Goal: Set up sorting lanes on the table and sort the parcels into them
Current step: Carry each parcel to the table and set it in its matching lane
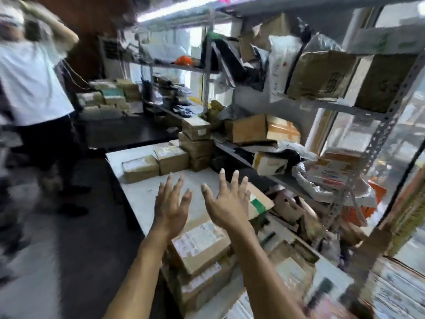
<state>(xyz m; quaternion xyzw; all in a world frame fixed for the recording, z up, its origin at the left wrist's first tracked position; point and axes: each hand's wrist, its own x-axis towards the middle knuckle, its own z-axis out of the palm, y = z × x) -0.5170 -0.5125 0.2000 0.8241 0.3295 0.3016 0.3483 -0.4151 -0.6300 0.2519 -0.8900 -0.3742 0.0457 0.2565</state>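
Both hands are raised above the white table [142,192], fingers straight and spread — neither holds anything. The left hand [171,203] is over bare tabletop; the right hand [226,199] partly covers a cardboard box with green tape [259,201] at the table's right edge. Below the wrists, a labelled parcel [202,245] tops a stack at the near end. At the far end, two brown parcels [156,164] lie side by side, touching a taller stack of boxes [196,143]. A loaded metal shelf rack [381,125] borders the right edge. A person in a white shirt [30,81] stands far left, well apart.
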